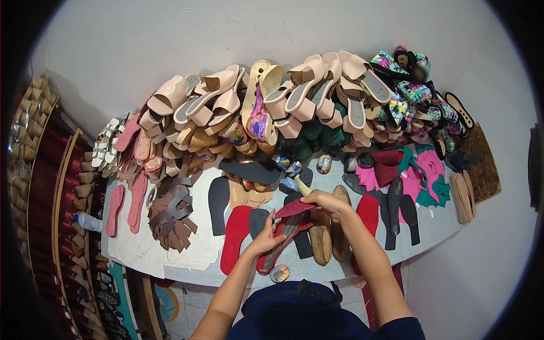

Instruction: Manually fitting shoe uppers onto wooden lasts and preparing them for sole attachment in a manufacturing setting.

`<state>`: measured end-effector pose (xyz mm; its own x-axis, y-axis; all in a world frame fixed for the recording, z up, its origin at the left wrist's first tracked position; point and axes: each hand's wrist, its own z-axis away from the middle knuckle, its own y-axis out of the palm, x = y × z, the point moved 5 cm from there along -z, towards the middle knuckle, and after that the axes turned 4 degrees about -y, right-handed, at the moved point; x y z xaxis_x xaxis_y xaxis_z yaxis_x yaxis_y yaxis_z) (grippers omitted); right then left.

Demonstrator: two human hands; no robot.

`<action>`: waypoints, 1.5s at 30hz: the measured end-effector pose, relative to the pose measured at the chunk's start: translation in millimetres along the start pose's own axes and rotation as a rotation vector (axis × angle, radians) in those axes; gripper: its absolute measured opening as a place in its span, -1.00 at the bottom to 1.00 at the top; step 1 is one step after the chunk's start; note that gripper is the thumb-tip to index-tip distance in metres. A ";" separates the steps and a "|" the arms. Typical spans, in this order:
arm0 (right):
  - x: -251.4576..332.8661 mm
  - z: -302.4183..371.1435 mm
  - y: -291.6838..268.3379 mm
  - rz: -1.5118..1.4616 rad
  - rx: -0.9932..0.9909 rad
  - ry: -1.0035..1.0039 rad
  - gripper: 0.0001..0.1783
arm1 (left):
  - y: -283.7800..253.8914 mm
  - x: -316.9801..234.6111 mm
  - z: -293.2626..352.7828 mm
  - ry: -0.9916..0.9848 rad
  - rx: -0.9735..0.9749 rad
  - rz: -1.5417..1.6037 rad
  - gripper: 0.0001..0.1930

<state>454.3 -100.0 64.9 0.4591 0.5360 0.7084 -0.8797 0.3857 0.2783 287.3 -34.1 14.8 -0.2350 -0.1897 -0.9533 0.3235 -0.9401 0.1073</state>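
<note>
In front of me, my left hand (266, 238) is closed on the side of a red-edged insole (277, 256) whose face looks grey and smeared. Its thumb lies on that face. My right hand (327, 203) pinches the upper end of a dark red shoe strap (293, 208), which spans the insole. A pale, handle-like stick (303, 186) shows beside the right fingers; whether they touch it cannot be made out. Wooden shoe lasts (321, 243) lie right of the insole, partly under my right wrist. Another red insole (235, 238) lies flat to the left.
Finished beige heeled sandals (306, 85) are piled along the wall, with patterned ones (408, 93) at right. Brown strap pieces (173, 221) and pink cutouts (428, 167) lie on the white table (192, 258). A small round tin (279, 273) sits at the front edge. Shelves of lasts (82, 215) stand left.
</note>
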 end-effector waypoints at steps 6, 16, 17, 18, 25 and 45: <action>15.5 -7.3 -8.8 0.246 -0.034 -0.263 -0.82 | -7.5 12.8 5.3 -0.220 -0.058 -0.036 -0.43; 23.4 -27.7 -7.9 0.591 -0.049 -0.399 -0.73 | -1.2 2.1 10.0 -0.238 -0.015 0.073 -0.70; 20.8 -28.9 -3.6 0.566 -0.002 -0.355 -0.74 | 0.0 1.3 12.8 -0.252 0.041 0.124 -0.70; 18.3 -30.0 0.5 0.541 0.044 -0.310 -0.75 | 1.4 1.0 15.3 -0.266 0.099 0.174 -0.70; 28.8 -9.3 36.0 0.655 0.071 -0.469 -0.39 | 12.4 0.3 24.5 -0.245 0.322 0.694 -0.36; -60.9 57.1 -19.1 0.751 -0.681 -0.669 -0.52 | 4.1 -1.7 18.9 -0.145 0.242 1.344 -0.45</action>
<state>436.0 -182.9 53.5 -0.4687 0.3793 0.7978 -0.5617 0.5691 -0.6005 271.6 -42.9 22.2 0.0319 -0.9986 -0.0414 0.2130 -0.0337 0.9765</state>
